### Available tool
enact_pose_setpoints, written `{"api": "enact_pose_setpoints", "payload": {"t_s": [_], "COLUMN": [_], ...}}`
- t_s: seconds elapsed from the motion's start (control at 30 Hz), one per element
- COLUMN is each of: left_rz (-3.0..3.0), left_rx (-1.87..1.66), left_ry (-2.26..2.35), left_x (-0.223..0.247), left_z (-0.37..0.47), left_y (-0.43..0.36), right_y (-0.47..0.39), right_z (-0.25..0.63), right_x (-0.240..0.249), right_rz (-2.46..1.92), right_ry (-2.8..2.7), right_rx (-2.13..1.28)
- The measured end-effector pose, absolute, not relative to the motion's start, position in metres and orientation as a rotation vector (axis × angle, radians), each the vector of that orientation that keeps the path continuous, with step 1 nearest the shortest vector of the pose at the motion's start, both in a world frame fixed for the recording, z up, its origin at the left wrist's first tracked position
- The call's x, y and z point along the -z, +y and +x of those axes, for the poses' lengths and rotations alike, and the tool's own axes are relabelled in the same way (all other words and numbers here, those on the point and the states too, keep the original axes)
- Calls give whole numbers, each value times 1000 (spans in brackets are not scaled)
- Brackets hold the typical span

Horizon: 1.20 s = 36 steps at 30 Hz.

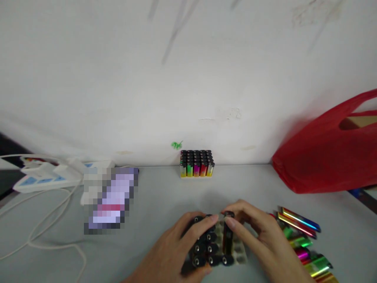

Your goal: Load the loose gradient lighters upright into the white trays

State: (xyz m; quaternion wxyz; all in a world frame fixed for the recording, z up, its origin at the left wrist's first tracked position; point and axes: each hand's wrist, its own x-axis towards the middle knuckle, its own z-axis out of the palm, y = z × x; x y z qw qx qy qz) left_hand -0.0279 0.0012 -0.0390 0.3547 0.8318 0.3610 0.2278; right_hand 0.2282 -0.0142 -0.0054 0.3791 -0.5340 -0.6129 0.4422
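Observation:
A pale lighter tray (239, 248) with round slots lies low in the middle of the view, its left part filled with black-topped lighters (211, 248). My left hand (179, 243) is wrapped around the left side of the tray and its lighters, thumb across the tops. Between the thumb and fingers of my right hand (262, 232) is a single dark lighter (228, 237), tilted over the open slots. Part of the tray's left side is hidden behind my left hand.
Loose shiny lighters (300, 226) lie to the right. A full block of lighters (196, 167) stands against the wall. A red bag (330, 157) sits at right. At left are a phone (114, 196), a power strip (50, 179) and white cables (53, 247).

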Motion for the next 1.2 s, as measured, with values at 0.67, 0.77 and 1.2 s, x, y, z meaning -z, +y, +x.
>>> {"api": "enact_pose_setpoints", "payload": {"t_s": [0.67,0.77,1.2], "left_rz": [2157,2163,2156], "left_rx": [-622,-616,-578], "left_ry": [901,912,950], "left_x": [47,47,37], "left_z": [-29,-30,-28], "left_y": [3,2,0], "right_y": [-20,-24,-6], "right_z": [235,236,268], "right_x": [-1,-2,-3], "right_rz": [-1041,-1160,-2792], "right_ry": [-1950,-1914,-1586], "right_rx": [-716,-606,-16]}}
